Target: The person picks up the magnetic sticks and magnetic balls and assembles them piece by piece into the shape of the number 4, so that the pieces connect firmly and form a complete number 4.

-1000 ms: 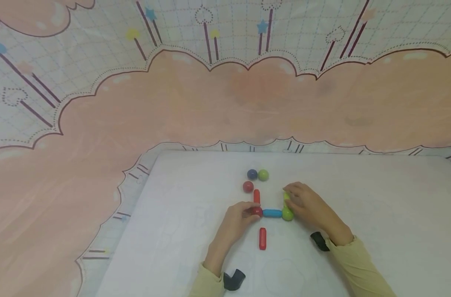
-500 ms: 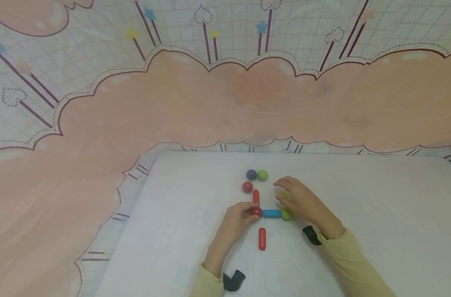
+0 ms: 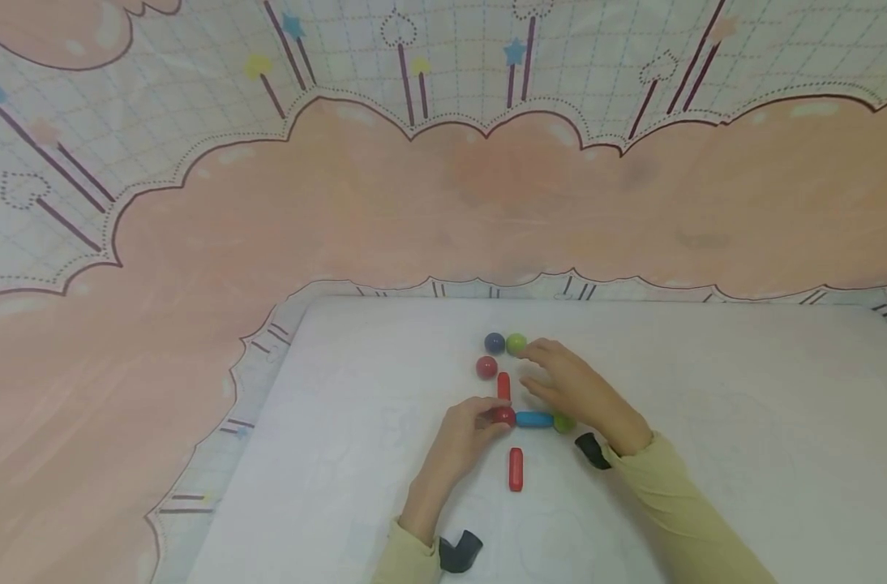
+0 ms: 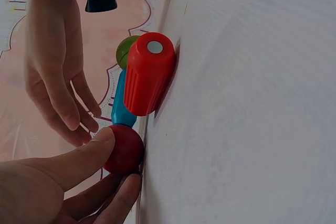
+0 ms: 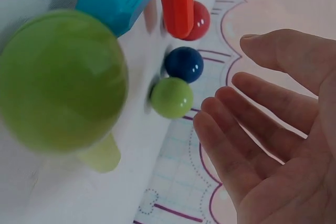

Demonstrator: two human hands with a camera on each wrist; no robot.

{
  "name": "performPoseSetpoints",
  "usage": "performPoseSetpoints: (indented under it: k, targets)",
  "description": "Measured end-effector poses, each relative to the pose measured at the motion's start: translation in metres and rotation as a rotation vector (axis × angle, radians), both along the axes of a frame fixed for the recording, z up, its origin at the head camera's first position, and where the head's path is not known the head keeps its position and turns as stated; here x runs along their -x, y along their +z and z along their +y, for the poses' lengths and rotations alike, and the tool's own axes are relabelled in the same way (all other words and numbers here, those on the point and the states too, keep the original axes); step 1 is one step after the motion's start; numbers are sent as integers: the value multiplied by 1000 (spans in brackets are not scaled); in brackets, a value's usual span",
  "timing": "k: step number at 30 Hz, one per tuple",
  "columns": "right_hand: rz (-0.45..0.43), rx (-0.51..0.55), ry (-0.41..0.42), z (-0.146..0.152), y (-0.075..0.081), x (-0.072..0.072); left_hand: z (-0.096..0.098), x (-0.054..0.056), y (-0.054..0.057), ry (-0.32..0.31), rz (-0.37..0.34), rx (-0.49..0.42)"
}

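Note:
In the head view my left hand (image 3: 461, 430) pinches a red ball (image 3: 506, 417) between thumb and fingers. From that ball a blue rod (image 3: 534, 419) runs right to a green ball (image 3: 563, 423), and a red rod (image 3: 504, 385) points away from me. A yellow-green rod (image 5: 104, 156) extends from the green ball, seen in the right wrist view; the hand above hides it from the head. My right hand (image 3: 578, 389) hovers with fingers spread, holding nothing, its fingertips close by a loose green ball (image 3: 516, 344).
A dark blue ball (image 3: 494, 343) touches the loose green one, and another red ball (image 3: 486, 367) lies just nearer. Between my arms lies a separate red rod (image 3: 516, 470), its silver end showing in the left wrist view. All rest on a white table (image 3: 356, 381) before a patterned backdrop.
My right hand let go of the yellow-green rod and moved left and away from me, toward the loose green ball. My left hand has stayed on the red ball.

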State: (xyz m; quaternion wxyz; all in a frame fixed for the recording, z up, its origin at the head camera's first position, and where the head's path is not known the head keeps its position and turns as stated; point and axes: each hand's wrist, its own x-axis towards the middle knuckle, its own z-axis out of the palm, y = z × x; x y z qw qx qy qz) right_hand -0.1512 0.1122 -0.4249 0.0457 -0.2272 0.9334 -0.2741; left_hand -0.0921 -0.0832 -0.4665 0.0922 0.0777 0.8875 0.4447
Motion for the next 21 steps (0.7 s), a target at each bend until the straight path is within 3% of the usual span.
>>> performPoseSetpoints:
  k: [12,21]
  targets:
    - [13,-33,72,-17,4,9,-1,0,0,-5,3,-4]
    - [-35,-20,72,-29,7,17,-1,0,-1,2,-12,-17]
